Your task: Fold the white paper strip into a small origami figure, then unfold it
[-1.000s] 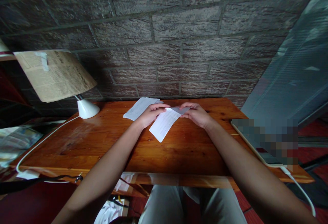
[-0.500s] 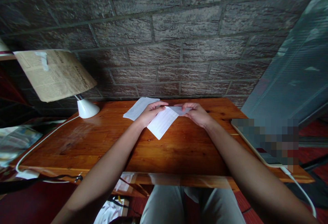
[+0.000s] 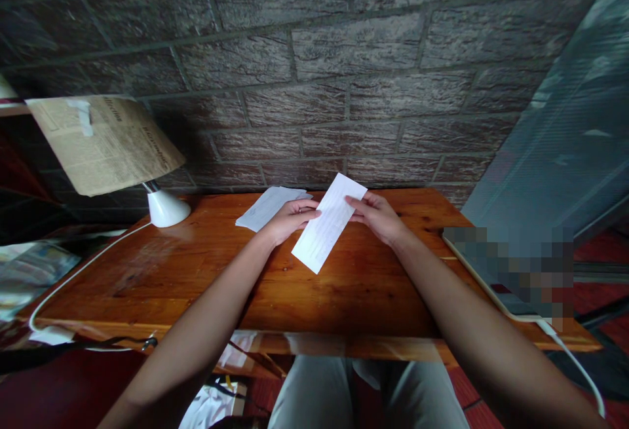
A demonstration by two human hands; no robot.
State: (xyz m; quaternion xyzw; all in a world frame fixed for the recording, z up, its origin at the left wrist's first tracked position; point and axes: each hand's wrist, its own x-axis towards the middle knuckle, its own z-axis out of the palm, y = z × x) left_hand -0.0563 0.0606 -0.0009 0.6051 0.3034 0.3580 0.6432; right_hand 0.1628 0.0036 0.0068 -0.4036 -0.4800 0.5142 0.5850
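Note:
A long, narrow sheet of white paper [image 3: 328,229] with faint lines of writing is held tilted above the wooden desk. My left hand [image 3: 291,219] pinches its left edge, thumb on top and fingers behind. On the other side, my right hand [image 3: 377,213] grips the upper right edge, its thumb lying on the face of the paper. Behind my left hand a stack of white papers [image 3: 265,207] lies on the desk, partly covered by that hand.
A lamp [image 3: 168,209] with a newsprint-like shade stands on the desk [image 3: 162,272] at the left, its white cord trailing over the edge. At the right lies a flat device [image 3: 484,278], partly blurred, with a white cable. A brick wall [image 3: 319,101] rises behind.
The paper was bent over between my hands with its upper right part folded; now it lies flat and straight, facing me. My right hand has shifted slightly along its edge.

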